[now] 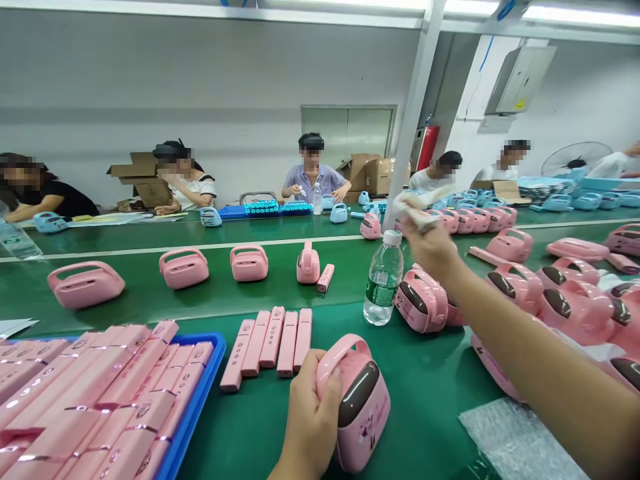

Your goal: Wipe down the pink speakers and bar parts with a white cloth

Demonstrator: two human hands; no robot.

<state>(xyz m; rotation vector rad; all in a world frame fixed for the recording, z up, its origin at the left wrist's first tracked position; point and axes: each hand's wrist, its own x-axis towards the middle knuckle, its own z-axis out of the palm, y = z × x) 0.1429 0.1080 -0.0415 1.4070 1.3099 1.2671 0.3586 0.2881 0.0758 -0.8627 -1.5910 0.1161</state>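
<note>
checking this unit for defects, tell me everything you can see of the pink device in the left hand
The pink device is a glossy plastic, rounded box with an arched carry handle on top, a dark brown oval window on its face and a small printed figure below. It stands tilted on the green belt, the left hand wrapped around its handle side.

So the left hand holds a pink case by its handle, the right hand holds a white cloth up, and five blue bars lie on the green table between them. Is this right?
Not quite: the five bars are pink, not blue, as the head view shows. The rest stands: the left hand grips the pink case at its handle, the right hand holds a white cloth raised, and the bars lie on the green table.
</note>
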